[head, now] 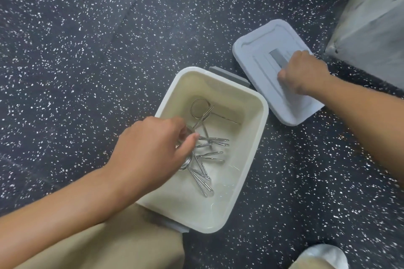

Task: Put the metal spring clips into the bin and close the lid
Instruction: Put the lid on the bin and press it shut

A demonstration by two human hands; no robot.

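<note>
An open cream plastic bin [251, 137] stands on the dark speckled floor. Several metal spring clips [209, 155] lie inside it, handles fanned out toward the right. My left hand [150, 150] reaches into the bin over its left rim, fingers curled on the coil ends of some clips. The pale blue-grey lid [258, 50] lies flat on the floor just right of the bin. My right hand [303, 72] is closed on the lid's grey centre handle.
A grey latch [227, 75] sticks out from the bin's far end. A grey concrete-like block [371, 24] rises at the upper right. My tan trouser leg [131, 244] touches the bin's near corner, and a shoe tip [321, 255] shows at the bottom right.
</note>
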